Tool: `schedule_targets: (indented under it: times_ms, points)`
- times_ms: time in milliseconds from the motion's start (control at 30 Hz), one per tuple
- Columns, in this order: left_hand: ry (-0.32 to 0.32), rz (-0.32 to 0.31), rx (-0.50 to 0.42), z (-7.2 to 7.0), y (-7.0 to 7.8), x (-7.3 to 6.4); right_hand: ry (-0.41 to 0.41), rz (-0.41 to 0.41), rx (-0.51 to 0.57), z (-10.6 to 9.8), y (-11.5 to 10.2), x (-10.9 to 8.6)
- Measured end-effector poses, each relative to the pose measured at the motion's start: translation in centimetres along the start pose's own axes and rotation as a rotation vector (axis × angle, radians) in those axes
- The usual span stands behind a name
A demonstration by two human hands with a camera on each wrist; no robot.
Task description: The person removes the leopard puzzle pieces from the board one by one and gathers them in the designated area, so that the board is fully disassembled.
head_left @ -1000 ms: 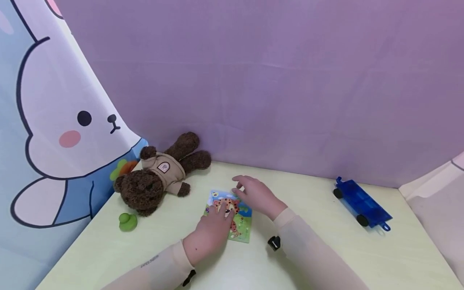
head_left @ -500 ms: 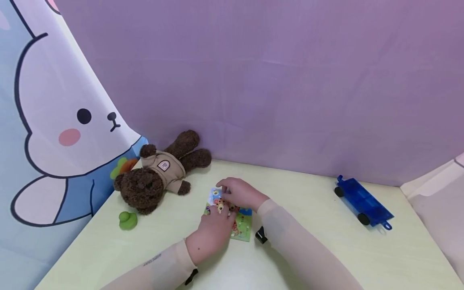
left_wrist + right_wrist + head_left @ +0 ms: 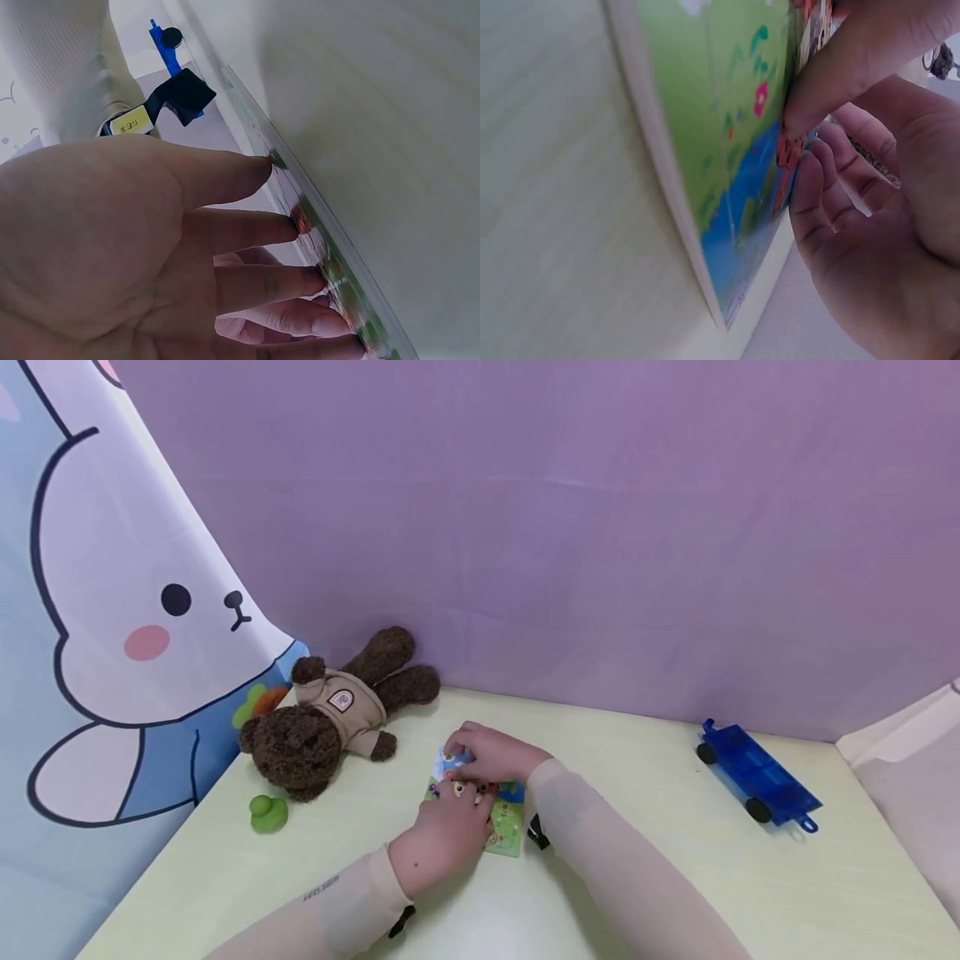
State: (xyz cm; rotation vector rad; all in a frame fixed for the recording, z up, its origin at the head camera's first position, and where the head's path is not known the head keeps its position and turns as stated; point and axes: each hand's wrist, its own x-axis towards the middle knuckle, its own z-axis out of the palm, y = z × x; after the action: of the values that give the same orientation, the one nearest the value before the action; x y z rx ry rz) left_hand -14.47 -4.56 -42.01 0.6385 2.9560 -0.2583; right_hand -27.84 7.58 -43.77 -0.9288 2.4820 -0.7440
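Note:
A thin puzzle board, printed with a spotted leopard on green and blue, lies flat on the table. Fine seam lines run through its picture in the right wrist view. My left hand rests on its lower left part, fingertips pressed to the surface and fingers fairly straight in the left wrist view. At the upper part is my right hand, its thumb and curled fingers coming down on the orange leopard print. I cannot tell whether they pinch a piece. Both hands cover much of the leopard.
A brown teddy bear in a beige shirt lies at the back left, with a green toy duck in front. A blue wheeled toy trailer stands at the right. A purple cloth rises behind the table.
My right hand has moved left from the board's upper right edge onto its upper part, and its fingers have come down. My left hand stays on the board, shifted slightly.

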Motion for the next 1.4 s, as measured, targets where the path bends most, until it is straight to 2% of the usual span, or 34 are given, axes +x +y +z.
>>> schedule_targets:
  times_ms: [167,500,733,1000,1400]
  points:
    - [0.006,-0.002,0.023,0.1,0.0,0.1,-0.009,0.001,0.001,-0.2,0.1,0.3]
    - [-0.03,-0.012,0.021,0.2,0.1,0.3,-0.031,0.004,-0.012,-0.3,-0.1,0.5]
    - [-0.073,-0.055,-0.01,0.3,0.3,0.4,-0.043,0.022,0.014,-0.3,-0.2,0.7]
    - [-0.06,-0.054,-0.002,0.6,0.3,0.5,-0.078,0.039,0.046,-0.6,-0.1,1.1]
    - [-0.084,-0.049,0.033,0.5,0.3,0.7,-0.097,0.031,0.098,-0.7,0.1,1.3]
